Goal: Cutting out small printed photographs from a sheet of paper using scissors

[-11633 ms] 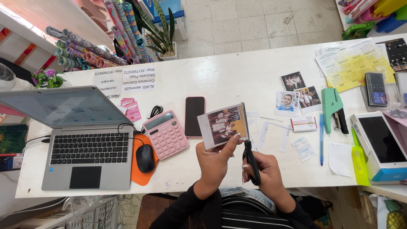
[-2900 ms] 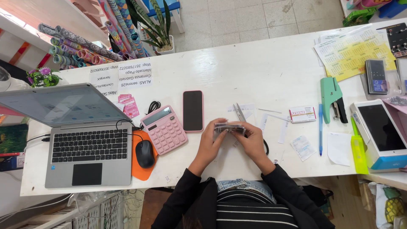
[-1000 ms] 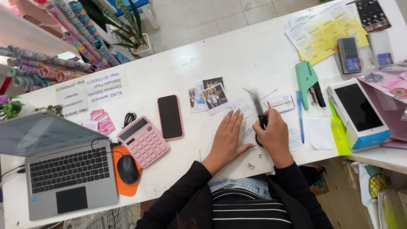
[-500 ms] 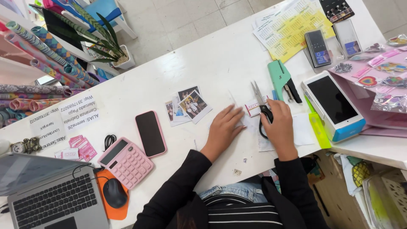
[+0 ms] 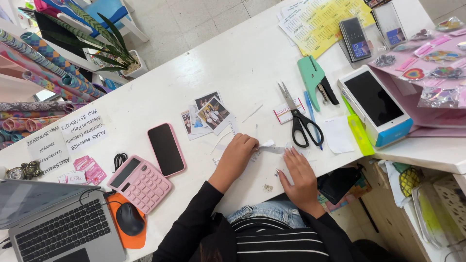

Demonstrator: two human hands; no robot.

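Left hand: was laid knuckles-up on the white desk, fingers curled together and pinching the left end of a thin paper strip.
Right hand: was rested flat on the desk just right of the left one, fingers spread out a bit and pressed down on paper scraps; nothing was gripped by it as far as could be seen.
Paper strip: was found between the two hands, near the desk's front edge, flat on the surface.
Scissors: black handled, were left lying shut just beyond the right hand, untouched.
Photo prints: a small pile was parked a bit further back and left of the left hand.
Phone: pink case, was placed face-up left of the prints.
Calculator: pink, was seen nearer and left of the phone.
Mouse: black, was sat on an orange pad next to the laptop.
Green punch: was spotted right of the scissors, further back.
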